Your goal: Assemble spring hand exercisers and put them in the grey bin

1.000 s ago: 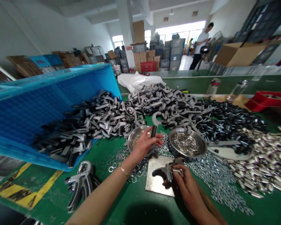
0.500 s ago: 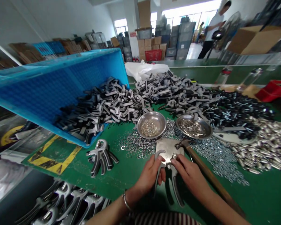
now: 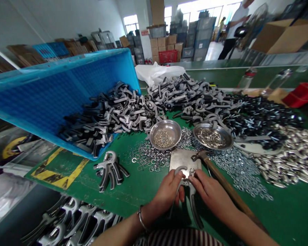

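Note:
My left hand (image 3: pixel 168 193) and my right hand (image 3: pixel 210 193) both hold a grey-and-black hand grip strengthener frame (image 3: pixel 188 201) upright against the edge of a steel plate (image 3: pixel 184 160). The frame's curved top rests on the plate. The fingertips of my right hand press beside a short metal bolt or spring end (image 3: pixel 192 172) on it. A claw hammer (image 3: pixel 227 184) with a wooden handle lies just beyond my right hand, its head at the plate's edge. My hands hide the frame's lower middle.
Steel pans of rings (image 3: pixel 165 134) and pins (image 3: pixel 213 136) stand beyond the plate among loose washers (image 3: pixel 146 157). Grey-black handles (image 3: pixel 123 112) spill from a tipped blue crate (image 3: pixel 53 99). An assembled grip (image 3: pixel 110 171) lies left; several more (image 3: pixel 77 222) sit below the table edge.
Since one second ago, my left hand has left the pan and joined my right on the frame over the plate. The view has tilted. The last half second shows little movement.

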Action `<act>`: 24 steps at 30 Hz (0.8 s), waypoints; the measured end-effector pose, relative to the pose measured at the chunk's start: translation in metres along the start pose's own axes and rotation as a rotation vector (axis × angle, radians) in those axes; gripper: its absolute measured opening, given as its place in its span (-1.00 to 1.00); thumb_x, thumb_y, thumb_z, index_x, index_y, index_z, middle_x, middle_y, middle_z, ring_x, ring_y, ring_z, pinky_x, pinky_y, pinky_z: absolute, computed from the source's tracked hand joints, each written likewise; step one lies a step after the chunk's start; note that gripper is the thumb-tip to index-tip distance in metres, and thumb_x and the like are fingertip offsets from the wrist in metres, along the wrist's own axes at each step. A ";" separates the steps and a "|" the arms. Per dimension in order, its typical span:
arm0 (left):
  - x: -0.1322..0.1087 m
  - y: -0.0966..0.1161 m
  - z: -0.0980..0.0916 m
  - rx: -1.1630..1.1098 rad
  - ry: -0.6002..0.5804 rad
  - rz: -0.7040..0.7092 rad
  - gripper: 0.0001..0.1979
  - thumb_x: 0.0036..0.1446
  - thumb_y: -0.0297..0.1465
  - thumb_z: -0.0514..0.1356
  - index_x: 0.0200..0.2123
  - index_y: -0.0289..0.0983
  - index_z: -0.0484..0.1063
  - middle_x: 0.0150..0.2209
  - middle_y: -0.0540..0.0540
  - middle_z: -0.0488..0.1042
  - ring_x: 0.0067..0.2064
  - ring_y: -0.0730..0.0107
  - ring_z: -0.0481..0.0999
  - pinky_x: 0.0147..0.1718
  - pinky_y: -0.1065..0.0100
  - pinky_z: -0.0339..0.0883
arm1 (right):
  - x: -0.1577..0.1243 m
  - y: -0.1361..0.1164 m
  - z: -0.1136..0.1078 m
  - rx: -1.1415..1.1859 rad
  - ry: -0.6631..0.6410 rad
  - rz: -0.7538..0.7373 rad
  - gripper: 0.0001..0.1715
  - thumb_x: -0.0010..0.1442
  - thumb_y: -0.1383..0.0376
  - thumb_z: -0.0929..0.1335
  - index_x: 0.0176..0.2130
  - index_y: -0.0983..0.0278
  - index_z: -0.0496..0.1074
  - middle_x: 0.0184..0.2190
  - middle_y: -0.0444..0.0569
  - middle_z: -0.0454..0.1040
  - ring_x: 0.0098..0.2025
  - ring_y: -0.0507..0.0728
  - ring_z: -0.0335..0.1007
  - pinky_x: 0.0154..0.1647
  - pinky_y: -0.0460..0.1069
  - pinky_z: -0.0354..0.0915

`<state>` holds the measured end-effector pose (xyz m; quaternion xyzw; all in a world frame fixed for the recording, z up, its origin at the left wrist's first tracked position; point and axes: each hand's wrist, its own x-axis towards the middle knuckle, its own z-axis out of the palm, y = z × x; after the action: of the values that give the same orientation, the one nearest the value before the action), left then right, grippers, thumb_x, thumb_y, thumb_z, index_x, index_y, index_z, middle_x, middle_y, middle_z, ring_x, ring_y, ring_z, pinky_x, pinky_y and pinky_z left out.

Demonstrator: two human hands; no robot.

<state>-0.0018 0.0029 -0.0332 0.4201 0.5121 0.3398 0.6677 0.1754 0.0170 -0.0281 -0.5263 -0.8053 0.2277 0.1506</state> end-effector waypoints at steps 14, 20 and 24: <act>-0.008 0.003 0.006 0.513 0.161 0.225 -0.58 0.41 -0.10 -0.16 0.01 -0.27 0.27 -0.53 0.01 0.41 -0.54 0.34 0.44 -0.51 0.36 0.28 | -0.002 -0.013 -0.004 0.406 0.022 0.035 -0.64 0.44 0.05 0.12 -0.28 0.18 0.26 -0.44 -0.11 0.44 -0.39 0.13 0.42 -0.34 -0.02 0.24; -0.019 0.012 -0.014 0.993 -0.092 0.263 -0.41 0.30 0.05 0.02 0.13 -0.32 0.21 -0.23 -0.21 0.59 -0.23 0.14 0.61 -0.28 0.28 0.43 | -0.011 -0.027 -0.024 0.584 -0.156 0.065 -0.61 0.42 0.04 0.15 -0.07 0.20 0.38 -0.17 -0.01 0.54 -0.10 0.15 0.47 -0.05 0.01 0.34; -0.025 0.016 -0.016 1.311 -0.207 0.305 -0.31 0.27 0.14 -0.04 0.11 -0.36 0.25 -0.24 -0.29 0.58 -0.23 0.05 0.61 -0.28 0.22 0.45 | -0.019 -0.029 -0.022 0.581 -0.211 0.079 -0.62 0.40 0.05 0.18 -0.11 0.21 0.44 -0.15 0.00 0.55 -0.07 0.15 0.47 0.01 0.02 0.36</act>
<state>-0.0242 -0.0087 -0.0108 0.8357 0.4809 0.0078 0.2652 0.1705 -0.0056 0.0059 -0.4657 -0.6966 0.5073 0.2010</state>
